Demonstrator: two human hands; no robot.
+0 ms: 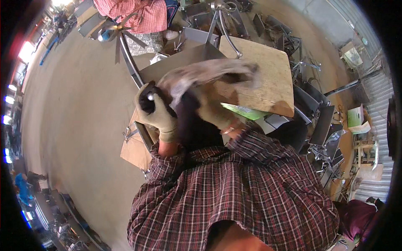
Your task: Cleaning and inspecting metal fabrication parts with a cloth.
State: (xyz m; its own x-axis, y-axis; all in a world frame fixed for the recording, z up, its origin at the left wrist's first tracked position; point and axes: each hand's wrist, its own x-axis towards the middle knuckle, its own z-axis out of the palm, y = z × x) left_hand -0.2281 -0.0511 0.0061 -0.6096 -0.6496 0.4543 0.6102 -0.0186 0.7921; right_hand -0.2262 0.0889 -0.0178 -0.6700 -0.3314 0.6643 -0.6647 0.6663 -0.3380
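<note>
My left hand (158,115), in a beige glove with a dark palm, is closed with its fingers curled. A small shiny, round end (150,96) shows at its fingertips; the rest of that piece is hidden. Smeared by motion, my right hand (212,111) is also gloved and is closed on a greyish-brown cloth (209,72). The cloth stretches from beside my left hand across to the right, over a wooden board (268,69) and a dark grey metal panel (178,62). Partly under the board lies a bright green sheet or packet (247,111).
Curved metal legs (131,60) rise left of the panel; another legged metal piece (222,25) stands at the far side. A person in red checked cloth (144,14) is beyond. Dark metal parts (322,129) crowd the right. Cardboard (135,153) lies at left.
</note>
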